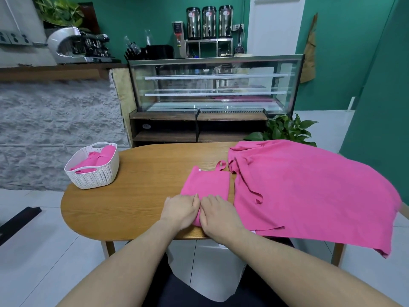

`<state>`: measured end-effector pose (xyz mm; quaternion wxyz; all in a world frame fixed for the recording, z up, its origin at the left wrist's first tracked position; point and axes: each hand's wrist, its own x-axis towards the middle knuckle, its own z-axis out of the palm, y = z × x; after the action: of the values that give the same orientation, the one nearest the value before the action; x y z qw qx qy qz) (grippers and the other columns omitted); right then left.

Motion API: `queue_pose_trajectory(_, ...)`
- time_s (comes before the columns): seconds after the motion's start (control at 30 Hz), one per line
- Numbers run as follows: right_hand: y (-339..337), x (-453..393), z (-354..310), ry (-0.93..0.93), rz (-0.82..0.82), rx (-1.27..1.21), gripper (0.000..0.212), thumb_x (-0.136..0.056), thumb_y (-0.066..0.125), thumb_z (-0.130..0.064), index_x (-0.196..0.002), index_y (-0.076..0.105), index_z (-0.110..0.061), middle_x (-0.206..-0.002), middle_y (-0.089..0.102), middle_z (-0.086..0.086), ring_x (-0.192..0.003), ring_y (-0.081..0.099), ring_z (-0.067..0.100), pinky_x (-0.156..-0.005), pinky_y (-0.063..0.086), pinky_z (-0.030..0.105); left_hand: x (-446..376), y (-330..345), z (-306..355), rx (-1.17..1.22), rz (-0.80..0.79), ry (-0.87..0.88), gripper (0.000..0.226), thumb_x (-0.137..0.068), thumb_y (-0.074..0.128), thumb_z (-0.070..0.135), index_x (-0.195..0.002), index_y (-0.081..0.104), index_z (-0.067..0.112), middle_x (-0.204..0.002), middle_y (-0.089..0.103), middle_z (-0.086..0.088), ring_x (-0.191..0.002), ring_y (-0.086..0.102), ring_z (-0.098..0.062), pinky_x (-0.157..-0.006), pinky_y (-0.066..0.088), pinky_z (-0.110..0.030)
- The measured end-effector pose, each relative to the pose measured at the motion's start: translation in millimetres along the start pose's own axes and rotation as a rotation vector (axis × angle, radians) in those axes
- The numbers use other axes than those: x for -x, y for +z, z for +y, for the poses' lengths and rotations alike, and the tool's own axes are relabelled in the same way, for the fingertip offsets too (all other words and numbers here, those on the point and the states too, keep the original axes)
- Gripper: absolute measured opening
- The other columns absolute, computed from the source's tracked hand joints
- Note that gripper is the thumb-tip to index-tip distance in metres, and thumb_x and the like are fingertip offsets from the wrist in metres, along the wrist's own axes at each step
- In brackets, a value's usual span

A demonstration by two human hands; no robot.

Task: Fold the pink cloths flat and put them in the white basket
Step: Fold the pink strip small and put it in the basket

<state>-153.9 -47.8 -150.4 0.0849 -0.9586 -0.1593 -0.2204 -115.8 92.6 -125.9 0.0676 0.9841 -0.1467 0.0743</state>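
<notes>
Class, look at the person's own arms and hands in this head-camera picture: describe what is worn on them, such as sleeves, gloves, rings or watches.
Nothing is worn. Both forearms are bare for the whole length in view, with no sleeve edge showing. The left hand and the right hand wear no gloves. No watch, bracelet or band shows on either wrist, and no ring shows on the fingers that can be seen.

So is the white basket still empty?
No, the white basket already holds folded pink cloths.
</notes>
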Motion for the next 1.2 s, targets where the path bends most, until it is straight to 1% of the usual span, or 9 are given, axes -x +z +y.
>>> queue_pose_trajectory(0.1, -4.5, -5.4, 2.1, 0.039, 0.026, -0.028, 0.024, -0.087, 0.039, -0.034, -0.082, 0.054, -0.016, -0.074, 0.059, 0.006, -0.064, 0.057, 0.030, -0.051, 0.045, 0.038, 2.1, -0.6, -0.9, 0.006, 0.012, 0.033, 0.048, -0.104, 0.016, 0.038, -0.072, 0.049, 0.023, -0.093, 0.069, -0.002, -0.097, 0.061, -0.027, -0.090, 0.041, -0.040)
queue_pose_trajectory(0.23, -9.2, -10.6, -0.6, 0.063, -0.049, -0.121, 0.044, -0.088, 0.019, -0.042, -0.090, 0.054, -0.015, -0.089, 0.062, 0.010, -0.082, 0.060, 0.033, -0.069, 0.048, 0.043, 12.0, 17.4, -17.8, -0.132, 0.225, 0.237, 0.040, -0.098, 0.019, 0.038, -0.087, 0.055, 0.028, -0.088, 0.059, 0.008, -0.086, 0.059, -0.022, -0.087, 0.044, -0.043)
queue_pose_trajectory(0.43, -12.4, -22.6, -0.2, 0.227, -0.250, -0.208, 0.029, -0.099, 0.033, -0.032, -0.103, 0.053, -0.012, -0.106, 0.064, 0.016, -0.098, 0.061, 0.036, -0.078, 0.045, 0.040, 19.5, 32.1, -26.0, -0.119, 0.429, 0.302, 0.037, -0.102, 0.026, 0.032, -0.097, 0.063, 0.028, -0.093, 0.061, 0.012, -0.092, 0.057, -0.012, -0.104, 0.036, -0.040)
queue_pose_trajectory(0.67, -15.8, -18.7, 0.1, 0.215, -0.221, -0.144, 0.038, -0.098, 0.029, -0.034, -0.098, 0.059, -0.011, -0.104, 0.067, 0.014, -0.099, 0.060, 0.033, -0.078, 0.044, 0.038, 15.6, 25.2, -16.1, -0.159, 0.387, 0.220, 0.027, -0.095, 0.035, 0.030, -0.073, 0.052, 0.027, -0.068, 0.056, 0.007, -0.068, 0.057, -0.022, -0.069, 0.044, -0.037)
queue_pose_trajectory(0.73, -12.4, -12.1, 0.8, 0.124, -0.108, -0.048, 0.048, -0.093, 0.022, -0.037, -0.092, 0.062, -0.012, -0.095, 0.065, 0.009, -0.091, 0.059, 0.031, -0.076, 0.046, 0.041, 13.3, 18.9, -12.3, -0.178, 0.307, 0.193, 0.029, -0.095, 0.027, 0.033, -0.072, 0.045, 0.029, -0.068, 0.057, 0.006, -0.069, 0.058, -0.023, -0.068, 0.040, -0.036)
queue_pose_trajectory(0.87, 1.0, 2.6, 6.0, 0.034, 0.085, 0.000, 0.025, -0.093, 0.041, -0.032, -0.079, 0.053, -0.016, -0.073, 0.056, 0.004, -0.067, 0.054, 0.027, -0.058, 0.046, 0.041, 1.7, 11.7, -5.1, -0.134, 0.154, 0.097, 0.037, -0.101, 0.016, 0.035, -0.078, 0.044, 0.027, -0.087, 0.067, 0.001, -0.090, 0.062, -0.025, -0.072, 0.032, -0.036)
queue_pose_trajectory(1.0, -2.6, -5.1, 7.4, 0.075, 0.060, -0.070, 0.033, -0.094, 0.033, -0.038, -0.079, 0.051, -0.016, -0.075, 0.058, 0.007, -0.069, 0.055, 0.029, -0.060, 0.049, 0.043, -4.7, 4.3, -2.7, -0.128, 0.060, 0.072, 0.038, -0.106, 0.021, 0.034, -0.087, 0.053, 0.027, -0.099, 0.069, -0.001, -0.099, 0.062, -0.028, -0.080, 0.039, -0.037)
queue_pose_trajectory(1.1, -7.9, -12.1, 7.0, 0.089, -0.039, -0.151, 0.038, -0.094, 0.017, -0.044, -0.083, 0.045, -0.020, -0.086, 0.062, 0.011, -0.080, 0.057, 0.033, -0.072, 0.046, 0.045, -1.3, 8.6, -8.4, -0.171, 0.146, 0.163, 0.038, -0.103, 0.021, 0.034, -0.098, 0.058, 0.025, -0.101, 0.061, 0.002, -0.096, 0.059, -0.025, -0.073, 0.035, -0.036)
queue_pose_trajectory(1.2, -8.5, -15.0, 9.3, 0.128, -0.099, -0.201, 0.023, -0.101, 0.031, -0.033, -0.084, 0.039, -0.021, -0.091, 0.064, 0.013, -0.085, 0.060, 0.035, -0.070, 0.040, 0.040, 8.8, 21.5, -15.9, -0.162, 0.307, 0.274, 0.038, -0.100, 0.023, 0.032, -0.090, 0.059, 0.025, -0.089, 0.059, 0.005, -0.083, 0.059, -0.023, -0.074, 0.039, -0.036)
